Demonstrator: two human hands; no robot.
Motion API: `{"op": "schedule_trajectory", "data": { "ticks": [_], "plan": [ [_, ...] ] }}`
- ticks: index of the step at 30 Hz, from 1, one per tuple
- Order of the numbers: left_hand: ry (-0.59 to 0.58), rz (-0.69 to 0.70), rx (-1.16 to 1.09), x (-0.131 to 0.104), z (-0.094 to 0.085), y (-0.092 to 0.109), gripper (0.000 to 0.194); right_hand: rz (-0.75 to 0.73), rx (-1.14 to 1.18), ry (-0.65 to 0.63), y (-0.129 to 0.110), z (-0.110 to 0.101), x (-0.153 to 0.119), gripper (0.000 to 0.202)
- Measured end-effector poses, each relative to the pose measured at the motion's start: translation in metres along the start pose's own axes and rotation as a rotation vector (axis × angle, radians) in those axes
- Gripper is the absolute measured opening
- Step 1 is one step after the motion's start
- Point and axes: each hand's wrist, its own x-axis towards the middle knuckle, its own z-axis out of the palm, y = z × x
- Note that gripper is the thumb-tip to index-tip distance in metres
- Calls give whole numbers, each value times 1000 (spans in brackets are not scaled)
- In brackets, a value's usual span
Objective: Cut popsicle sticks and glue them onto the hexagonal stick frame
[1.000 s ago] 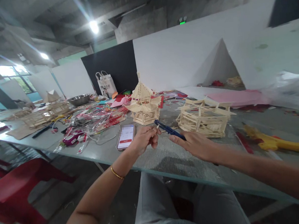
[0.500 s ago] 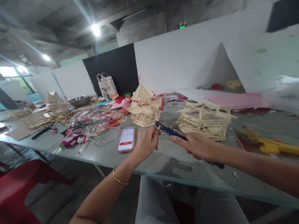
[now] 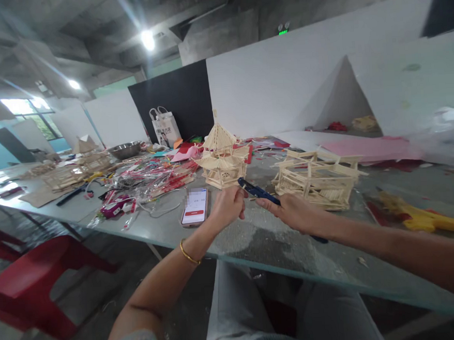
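Note:
My right hand (image 3: 298, 212) is wrapped round dark blue cutting pliers (image 3: 260, 192), whose jaws point left and slightly up. Just left of the jaws, my left hand (image 3: 229, 207) is closed in a pinch; whatever lies between its fingertips is too small and hidden to name. Behind the left hand stands a small pagoda model (image 3: 222, 160) of pale wooden sticks, with a pointed roof. Beyond the right hand sits an open frame of pale sticks (image 3: 317, 179). A phone (image 3: 194, 207) with a lit screen lies beside my left hand.
Plastic wrappers (image 3: 146, 181) and a purple glue gun (image 3: 115, 207) clutter the table's left. A metal bowl (image 3: 125, 150) and a white bag (image 3: 165, 128) stand farther back. A yellow tool (image 3: 425, 219) lies at right. A red stool (image 3: 44, 281) is beside the table.
The view has shifted slightly, so the table's things appear a little farther right. The pliers' jaws have come nearer to the left fingertips. Both hands keep their grips.

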Motion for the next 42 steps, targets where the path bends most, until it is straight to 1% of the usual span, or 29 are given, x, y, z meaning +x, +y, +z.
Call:
{"op": "schedule_trajectory", "data": {
  "ticks": [2, 3, 5, 7, 8, 10, 12, 16, 19, 22, 24, 26, 28, 30, 33, 35, 37, 38, 41, 42],
  "plan": [
    [-42, -86, -180, 3, -2, -3, 21, -15, 30, 0, -3, 0, 4, 58],
    [-60, -121, -281, 3, -4, -5, 20, -5, 83, -34, -5, 0, 4, 59],
    [-73, -133, -406, -1, -10, -6, 19, 89, 274, -174, -12, -1, 0, 61],
    [-68, -75, -355, -8, -16, -7, 21, 225, 473, -312, -19, -2, -6, 64],
    [-67, -53, -297, -11, -18, -6, 22, 252, 528, -338, -21, -2, -9, 65],
    [-77, -45, -201, -16, -22, -5, 23, 195, 511, -319, -24, -3, -14, 64],
    [-85, -48, -164, -19, -24, -4, 23, 107, 399, -253, -24, -3, -15, 63],
    [-94, -9, -79, -19, -23, -4, 23, 19, 174, -143, -22, -6, -13, 61],
    [-93, 36, 50, -19, -21, -6, 22, -10, 146, -169, -22, -9, -14, 60],
    [-42, 120, 281, -20, -18, -6, 22, 11, 166, -215, -19, -10, -16, 59],
    [-20, 163, 506, -22, -17, -5, 23, -19, 130, -183, -16, -8, -17, 59],
    [-40, 193, 718, -23, -15, -3, 25, -48, 89, -124, -12, -5, -17, 60],
    [-72, 203, 843, -24, -13, -3, 27, -44, 63, -90, -8, -1, -15, 63],
    [-71, 192, 899, -22, -10, -6, 28, -22, 31, -71, -6, 2, -10, 64],
    [-43, 162, 912, -15, -3, -13, 30, -72, -23, -20, -4, 1, 1, 60],
    [-31, 151, 914, -11, 0, -17, 31, -89, -63, -3, -4, -3, 7, 59],
    [-15, 153, 888, -9, 1, -16, 32, -56, -34, -61, -7, -10, 8, 61],
    [2, 157, 846, -9, 1, -14, 31, -30, 33, -129, -8, -14, 6, 61],
    [50, 167, 653, -12, -5, -5, 28, 73, 369, -366, -13, -23, -5, 60],
    [43, 157, 549, -13, -8, -2, 27, 105, 451, -405, -14, -25, -10, 59]
  ]
}}
